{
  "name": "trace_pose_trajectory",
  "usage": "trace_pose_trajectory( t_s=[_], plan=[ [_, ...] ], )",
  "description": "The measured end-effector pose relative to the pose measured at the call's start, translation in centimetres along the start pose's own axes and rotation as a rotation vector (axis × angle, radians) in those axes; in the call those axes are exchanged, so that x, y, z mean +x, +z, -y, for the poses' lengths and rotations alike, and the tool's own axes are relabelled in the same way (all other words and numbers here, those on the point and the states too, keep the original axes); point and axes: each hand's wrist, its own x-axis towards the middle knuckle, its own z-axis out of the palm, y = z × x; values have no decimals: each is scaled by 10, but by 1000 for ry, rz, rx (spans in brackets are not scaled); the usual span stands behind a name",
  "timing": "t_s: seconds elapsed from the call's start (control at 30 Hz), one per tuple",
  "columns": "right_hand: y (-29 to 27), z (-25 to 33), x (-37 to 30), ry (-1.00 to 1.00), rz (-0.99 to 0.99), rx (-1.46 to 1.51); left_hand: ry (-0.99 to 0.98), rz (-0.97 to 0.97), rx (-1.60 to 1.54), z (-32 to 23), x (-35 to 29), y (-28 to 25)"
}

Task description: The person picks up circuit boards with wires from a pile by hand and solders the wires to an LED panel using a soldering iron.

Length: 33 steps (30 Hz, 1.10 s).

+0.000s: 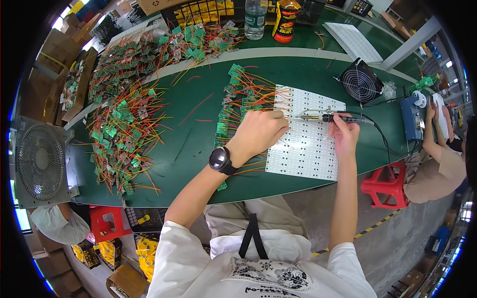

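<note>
My right hand (344, 134) grips a soldering iron (355, 119) by its black handle, with the metal tip pointing left over a white panel (303, 159) dotted with small squares. Just left of that tip, my left hand (263, 131) is closed in a pinch at the panel's left part. What its fingertips hold is hidden. A black watch (219, 158) circles my left wrist. Beside the panel, partly under my left hand, lies a row of small green circuit boards (231, 107) with red and yellow wires that reach the panel's left edge.
A large heap of wired circuit boards (121, 124) covers the table's left. Toward the back stand a clear bottle (255, 22), a red-and-yellow bottle (285, 22) and a black fan (360, 83). A blue soldering station (413, 119) stands right, near another person's arms (431, 129).
</note>
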Motion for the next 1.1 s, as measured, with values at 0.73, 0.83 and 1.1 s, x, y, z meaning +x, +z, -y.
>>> trace_pose_trajectory(
  t_s=[0.73,0.83,1.1],
  plan=[
    [10,17,-13,-174,45,-153,-31,-155,-22,13,-9,8],
    [5,-3,-16,-84,96,-118,-28,-158,-22,14,-8,9],
    [-1,-5,-16,-80,133,-124,-30,-160,-4,16,-8,11]
  ],
)
